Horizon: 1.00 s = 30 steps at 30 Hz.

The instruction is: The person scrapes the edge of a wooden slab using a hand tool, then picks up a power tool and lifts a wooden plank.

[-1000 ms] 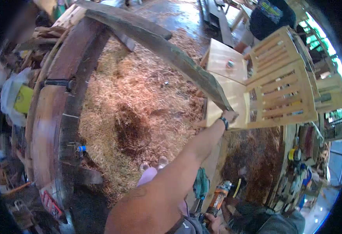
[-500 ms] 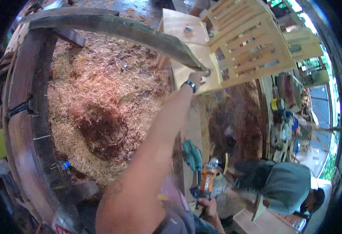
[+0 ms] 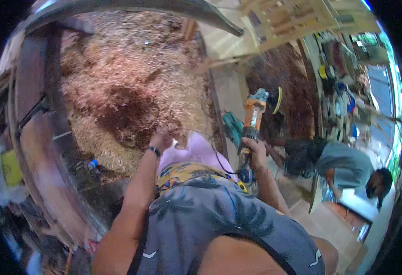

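My right hand [image 3: 254,149] is wrapped around the rear grip of an orange angle grinder [image 3: 254,114]. The tool points away from me, with a yellow-edged disc [image 3: 279,101] at its head and a dark cord near its lower end. My left hand [image 3: 164,140], with a dark band on the wrist, hangs by the pink cloth [image 3: 196,151] at my lap. Motion smears its fingers, so I cannot tell whether they hold anything. Beyond stands a slatted wooden piece [image 3: 288,20], partly behind a curved dark beam [image 3: 164,8].
Wood shavings [image 3: 118,78] cover the ground ahead on the left. A heavy timber frame [image 3: 40,105] rises along the left. Green cloth [image 3: 233,128] lies beside the grinder. At right, another person in a grey shirt [image 3: 347,160] bends near wooden pieces; cluttered shelving [image 3: 338,105] stands behind.
My left hand has drawn back from the beam's end at the pale wooden piece to my lap. My right hand has moved forward with the grinder. The view has tipped down toward my body.
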Available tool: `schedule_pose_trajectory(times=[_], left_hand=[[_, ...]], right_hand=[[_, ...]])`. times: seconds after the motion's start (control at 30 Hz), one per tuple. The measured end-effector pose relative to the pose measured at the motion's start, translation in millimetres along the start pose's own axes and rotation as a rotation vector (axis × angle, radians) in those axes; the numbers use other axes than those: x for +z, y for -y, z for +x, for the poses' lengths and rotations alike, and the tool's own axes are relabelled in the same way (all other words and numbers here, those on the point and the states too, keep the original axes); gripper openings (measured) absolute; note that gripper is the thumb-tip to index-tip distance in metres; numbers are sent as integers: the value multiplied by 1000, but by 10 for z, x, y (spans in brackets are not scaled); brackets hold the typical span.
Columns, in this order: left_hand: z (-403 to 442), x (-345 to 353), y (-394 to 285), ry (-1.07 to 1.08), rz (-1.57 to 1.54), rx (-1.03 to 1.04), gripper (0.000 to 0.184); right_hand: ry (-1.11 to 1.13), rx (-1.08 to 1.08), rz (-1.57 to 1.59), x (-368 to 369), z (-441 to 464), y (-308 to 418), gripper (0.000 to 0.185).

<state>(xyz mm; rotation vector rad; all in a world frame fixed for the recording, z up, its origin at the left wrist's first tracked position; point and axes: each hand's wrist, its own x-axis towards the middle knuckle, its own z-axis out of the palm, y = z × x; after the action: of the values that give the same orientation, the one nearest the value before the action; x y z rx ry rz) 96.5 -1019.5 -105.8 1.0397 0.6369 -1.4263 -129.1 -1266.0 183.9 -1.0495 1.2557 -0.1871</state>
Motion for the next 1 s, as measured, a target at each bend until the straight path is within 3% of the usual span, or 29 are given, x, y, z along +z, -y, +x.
schedule_pose_trajectory(times=[0.03, 0.1, 0.17, 0.27, 0.33, 0.37, 0.4, 0.43, 0.47, 0.5, 0.53, 0.57, 0.6, 0.63, 0.67, 0.7, 0.77, 0.8, 0.83, 0.9, 0.97, 1.0], left_hand=[[-51, -375, 152, 11, -76, 50, 24], [-376, -803, 276, -297, -18, 64, 30], [-913, -935, 291, -450, -11, 126, 35], [-796, -1667, 574, -469, -167, 201, 41], [-1016, -1364, 520, -290, -255, 231, 51], [-1071, -1109, 518, -181, -169, 434, 51], [-1949, -216, 12, -40, -214, 357, 49], [-1541, -272, 259, 109, -208, 674, 48], [-1433, -5, 152, 132, -379, 587, 49], [-1222, 129, 150, 271, -398, 680, 50], [-1332, 520, -27, 105, -323, 668, 54], [-1613, 904, -218, -54, -240, 637, 57], [-1841, 1033, -322, -74, -260, 660, 57], [-2020, 1159, -377, -396, -17, 613, 60], [-2116, 1227, -385, -713, 224, 535, 63], [-2038, 1167, -340, -732, 198, 535, 63], [-1636, 972, -159, -878, -150, 569, 59], [-1518, 913, -81, -909, -332, 738, 43], [-1260, 720, 72, -918, -343, 744, 43], [-835, 269, 405, -1110, -221, 1262, 27], [-1363, 71, 389, -908, -767, 973, 22], [-1650, -33, 416, -803, -951, 928, 29]], right_hand=[[49, -15, -19, 53, 70, 57, 21], [146, -135, -182, 187, 231, 145, 23], [222, -121, -219, 442, 207, 284, 24], [515, -44, -209, 820, 358, 367, 13], [666, 223, -189, 916, 753, 173, 24], [787, 236, -273, 1099, 833, 216, 24], [811, 194, -387, 1279, 885, 213, 23], [828, 146, -493, 1423, 918, 197, 22], [933, 162, -564, 1566, 1056, 94, 22], [1091, -59, -768, 1683, 1289, -61, 23], [1221, -304, -946, 1776, 1457, -97, 24], [1033, -189, -1079, 1990, 1189, -36, 33], [1074, -342, -1234, 2182, 941, 51, 40], [1099, -495, -1382, 2283, 723, 146, 46], [1126, -500, -1395, 2367, 457, 285, 46], [1136, -537, -1532, 2473, 190, 415, 52], [1158, -585, -1674, 2573, 14, 413, 59], [1233, -744, -1780, 2641, 12, 333, 61], [1297, -909, -1881, 2703, 22, 263, 63], [1430, -942, -1847, 2779, -9, 208, 68], [1632, -1024, -1646, 2824, -140, 163, 72], [1667, -815, -1715, 2891, 109, -30, 82]])
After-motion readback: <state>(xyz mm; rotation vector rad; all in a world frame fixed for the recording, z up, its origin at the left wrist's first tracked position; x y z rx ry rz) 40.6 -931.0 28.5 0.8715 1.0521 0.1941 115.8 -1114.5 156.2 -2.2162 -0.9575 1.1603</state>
